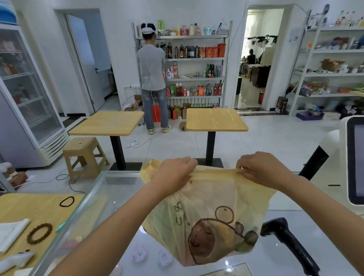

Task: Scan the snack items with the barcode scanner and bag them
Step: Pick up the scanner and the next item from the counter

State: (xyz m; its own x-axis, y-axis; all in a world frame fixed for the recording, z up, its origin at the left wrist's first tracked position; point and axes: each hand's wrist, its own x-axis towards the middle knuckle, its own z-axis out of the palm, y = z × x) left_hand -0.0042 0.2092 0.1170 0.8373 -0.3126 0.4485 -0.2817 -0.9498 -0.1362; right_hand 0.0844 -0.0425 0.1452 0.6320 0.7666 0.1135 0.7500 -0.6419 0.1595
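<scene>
1. The bag, thin and yellow with a brown cartoon animal printed on it, hung in the lower middle of the frame over the glass counter. Whether its bottom touched the glass could not be told.
2. The left hand gripped the bag's top edge at its left end, fingers curled over the plastic.
3. The right hand pinched the same edge at its right end. The two hands were apart, with the edge pulled straight between them.
4. What was in the bag could not be made out (a faint reddish patch showed through near the top left, too vague to name).
5. The black scanner lay on the counter at lower right, just beside the bag and free of both hands.
6. A white-framed screen stood at the right edge.
7. At lower left, a wooden table held a bead bracelet, a dark hair tie and a white cloth.
8. Further back stood two small tables, a stool and, at the left edge, a glass-door fridge.
9. In the upper middle a person faced a shelf of bottles, back to the camera.
</scene>
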